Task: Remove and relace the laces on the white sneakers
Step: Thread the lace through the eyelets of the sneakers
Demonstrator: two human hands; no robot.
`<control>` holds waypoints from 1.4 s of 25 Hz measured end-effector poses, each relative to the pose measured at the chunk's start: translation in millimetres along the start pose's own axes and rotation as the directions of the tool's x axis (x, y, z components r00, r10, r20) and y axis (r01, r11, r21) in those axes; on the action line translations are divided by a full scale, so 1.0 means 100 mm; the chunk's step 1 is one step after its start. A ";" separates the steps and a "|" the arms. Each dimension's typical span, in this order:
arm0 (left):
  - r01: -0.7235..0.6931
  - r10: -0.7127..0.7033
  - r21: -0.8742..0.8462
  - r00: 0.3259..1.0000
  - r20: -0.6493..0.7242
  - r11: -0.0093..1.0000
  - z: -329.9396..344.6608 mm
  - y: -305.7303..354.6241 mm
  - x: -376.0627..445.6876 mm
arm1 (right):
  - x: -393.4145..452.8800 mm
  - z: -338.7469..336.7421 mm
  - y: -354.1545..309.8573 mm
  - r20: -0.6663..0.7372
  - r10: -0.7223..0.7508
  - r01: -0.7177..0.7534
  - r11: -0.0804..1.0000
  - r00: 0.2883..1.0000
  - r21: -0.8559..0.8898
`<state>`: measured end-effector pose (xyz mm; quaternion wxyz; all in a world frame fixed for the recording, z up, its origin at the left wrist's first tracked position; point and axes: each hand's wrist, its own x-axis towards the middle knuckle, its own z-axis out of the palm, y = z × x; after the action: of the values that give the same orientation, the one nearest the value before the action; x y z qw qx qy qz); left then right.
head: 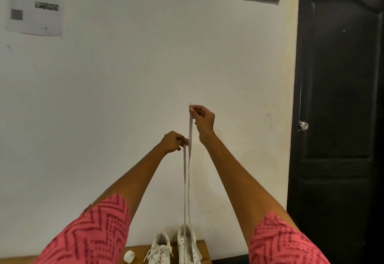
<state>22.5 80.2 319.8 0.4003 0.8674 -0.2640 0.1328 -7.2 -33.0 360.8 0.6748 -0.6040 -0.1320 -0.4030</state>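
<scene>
While both ends rise taut, the lace [186, 180] hangs pinched below each hand [204, 121].

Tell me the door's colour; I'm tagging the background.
Black, the door at right in the head view.

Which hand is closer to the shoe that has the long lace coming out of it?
The left hand. It pinches the lace lower down, directly above the unlaced sneaker. The right hand pinches the lace tip higher up, farther from that shoe.
</scene>
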 end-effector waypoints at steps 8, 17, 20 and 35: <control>0.047 -0.045 -0.070 0.999 0.026 0.996 0.02 0.02 0.06 | 0.13 0.10 -0.27 0.026 -0.075 0.076 0.997 0.997 -0.022; 0.066 -0.129 -0.272 0.967 -0.220 0.960 0.27 -0.38 -0.07 | -0.30 -0.30 0.64 -0.054 0.320 -0.324 0.932 0.946 -0.164; 0.174 -0.239 -0.392 0.963 -0.122 0.903 0.46 -0.65 -0.09 | -0.71 -0.61 1.40 -0.072 0.558 -0.545 0.760 0.826 -0.355; 0.462 -0.574 0.351 0.727 0.376 0.814 2.97 -2.85 -0.82 | -2.37 -1.36 4.10 -0.026 0.767 -0.574 0.456 0.641 -0.680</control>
<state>121.1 36.3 -85.7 0.2413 0.9527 -0.0799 -0.1668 87.2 -89.2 -119.6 0.5062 -0.8454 0.1684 -0.0275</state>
